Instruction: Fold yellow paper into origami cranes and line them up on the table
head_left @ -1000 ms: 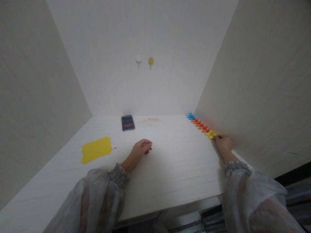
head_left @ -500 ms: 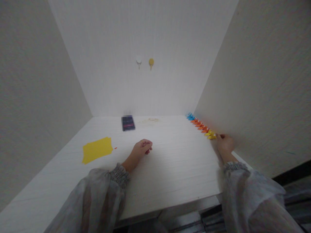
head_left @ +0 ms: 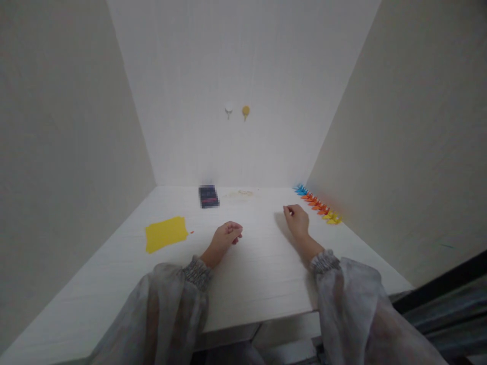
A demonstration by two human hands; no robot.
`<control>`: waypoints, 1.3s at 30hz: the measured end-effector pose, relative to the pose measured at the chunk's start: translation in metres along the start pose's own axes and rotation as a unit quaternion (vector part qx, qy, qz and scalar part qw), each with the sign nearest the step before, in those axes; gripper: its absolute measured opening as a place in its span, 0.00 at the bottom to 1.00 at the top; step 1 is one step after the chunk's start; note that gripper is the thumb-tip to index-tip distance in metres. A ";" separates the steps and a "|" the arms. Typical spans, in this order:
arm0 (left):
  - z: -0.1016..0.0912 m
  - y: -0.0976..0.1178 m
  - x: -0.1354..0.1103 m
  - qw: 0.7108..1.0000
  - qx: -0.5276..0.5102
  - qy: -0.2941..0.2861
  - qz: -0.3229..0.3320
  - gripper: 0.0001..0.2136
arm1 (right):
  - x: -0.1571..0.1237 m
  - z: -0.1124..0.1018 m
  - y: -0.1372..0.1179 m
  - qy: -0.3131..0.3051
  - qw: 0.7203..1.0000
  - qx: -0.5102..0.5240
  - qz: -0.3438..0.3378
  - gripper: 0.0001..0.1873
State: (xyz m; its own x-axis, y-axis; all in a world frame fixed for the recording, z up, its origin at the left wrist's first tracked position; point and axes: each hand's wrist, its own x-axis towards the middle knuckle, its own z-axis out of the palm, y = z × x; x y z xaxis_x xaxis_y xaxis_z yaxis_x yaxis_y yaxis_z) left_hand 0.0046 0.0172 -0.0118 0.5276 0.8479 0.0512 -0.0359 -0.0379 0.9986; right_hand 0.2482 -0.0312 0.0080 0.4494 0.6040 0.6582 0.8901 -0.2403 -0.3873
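My left hand [head_left: 227,236] rests on the white table [head_left: 258,268] near its middle, fingers curled loosely into a fist with nothing seen in them. My right hand [head_left: 296,219] hovers just above the table, right of centre, fingers curled and apparently empty. A row of small folded paper pieces [head_left: 317,204] runs along the right wall: blue at the far end, orange in the middle, yellow [head_left: 333,218] nearest to me. My right hand is a short way left of the yellow ones. A stack of yellow paper sheets [head_left: 166,233] lies left of my left hand.
A small dark packet [head_left: 209,196] lies at the back of the table. White walls close in the left, back and right sides. Two small hooks [head_left: 237,110], one white and one yellow, are on the back wall. The table's front edge runs just below my sleeves.
My right hand has left the yellow folded piece at the end of the row and moved left toward the table's middle. The left hand stays where it was. The view shifted slightly right.
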 end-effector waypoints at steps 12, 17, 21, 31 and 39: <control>-0.021 0.011 -0.016 0.981 0.155 0.105 0.042 0.09 | -0.046 0.033 -0.129 -0.104 0.948 0.242 -0.178 0.12; -0.050 0.013 -0.020 0.883 0.429 0.177 0.064 0.08 | -0.058 0.038 -0.119 -0.156 0.929 0.254 -0.219 0.11; -0.062 0.005 -0.019 0.751 0.603 0.268 -0.004 0.23 | -0.055 0.039 -0.115 -0.173 0.929 0.253 -0.209 0.11; -0.069 0.001 -0.026 0.716 0.665 0.212 -0.024 0.18 | -0.061 0.039 -0.121 -0.253 0.914 0.230 -0.218 0.10; -0.069 0.008 -0.026 0.703 0.692 0.162 -0.010 0.17 | -0.063 0.039 -0.122 -0.267 0.901 0.243 -0.240 0.10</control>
State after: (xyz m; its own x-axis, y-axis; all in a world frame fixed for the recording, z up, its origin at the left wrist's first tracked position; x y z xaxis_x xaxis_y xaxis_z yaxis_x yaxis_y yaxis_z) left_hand -0.0683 0.0315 -0.0060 0.2872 0.9231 0.2557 0.9478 -0.3124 0.0632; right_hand 0.1085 -0.0109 -0.0115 -0.1939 0.8601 0.4718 0.7755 0.4290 -0.4633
